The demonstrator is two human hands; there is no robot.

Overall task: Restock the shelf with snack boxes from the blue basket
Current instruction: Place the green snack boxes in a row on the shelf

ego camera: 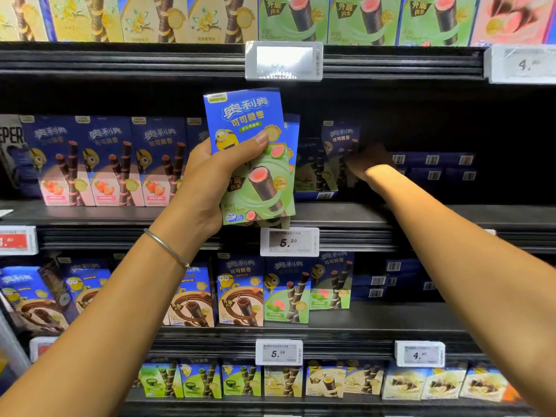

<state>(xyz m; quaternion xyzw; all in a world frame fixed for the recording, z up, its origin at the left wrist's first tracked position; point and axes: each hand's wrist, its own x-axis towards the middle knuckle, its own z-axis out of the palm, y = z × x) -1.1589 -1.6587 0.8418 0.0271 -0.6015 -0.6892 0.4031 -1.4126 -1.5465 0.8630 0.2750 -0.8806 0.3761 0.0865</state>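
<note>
Left hand (207,188), fingers round snack boxes (255,158); right hand (368,161) — blurred, grip unclear — in shelf (346,215) gap

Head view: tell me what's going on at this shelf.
A person is restocking. The left hand grips green boxes, held up in front of the middle shelf. The right hand reaches into the shelf's dark gap, beside a box standing further back. That hand is in shadow and blurred, so whether it holds anything is unclear.
</note>
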